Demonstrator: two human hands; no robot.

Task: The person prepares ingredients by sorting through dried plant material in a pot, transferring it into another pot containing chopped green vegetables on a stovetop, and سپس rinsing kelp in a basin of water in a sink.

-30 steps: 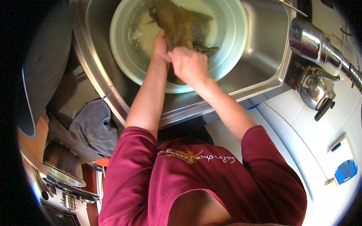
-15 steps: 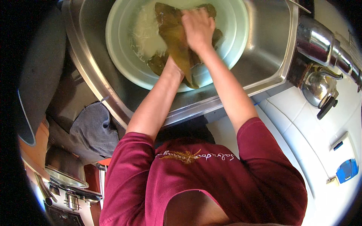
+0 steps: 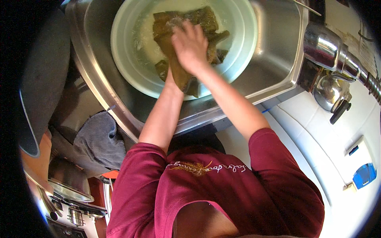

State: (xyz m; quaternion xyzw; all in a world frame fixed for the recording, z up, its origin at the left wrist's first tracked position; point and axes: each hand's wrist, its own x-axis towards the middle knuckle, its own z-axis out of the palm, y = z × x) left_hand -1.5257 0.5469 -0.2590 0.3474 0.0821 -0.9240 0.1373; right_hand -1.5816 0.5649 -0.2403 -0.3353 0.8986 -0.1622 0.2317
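A wet olive-brown sheet (image 3: 176,63), either cloth or a large leaf, lies folded in cloudy water in a pale green basin (image 3: 124,51). My right hand (image 3: 191,47) rests on top of it, palm down, its slightly blurred fingers stretched out and apart. Only the wrist of my left hand (image 3: 170,82) shows; the sheet drapes over the rest, so its fingers are hidden. More of the same brown material (image 3: 204,19) spreads beyond my right fingers, and one flap hangs towards the basin's near rim.
The basin stands in a stainless steel sink (image 3: 278,51). At the right are a shiny metal vessel (image 3: 323,43) and a metal kettle (image 3: 331,91) with a black handle. A dark grey towel (image 3: 101,137) hangs at the left, above a lidded pan (image 3: 71,186).
My right hand has moved left and nearer to me over the sheet. The sheet has shifted left and spread differently, with its far corner folded down. My left hand stays beneath it.
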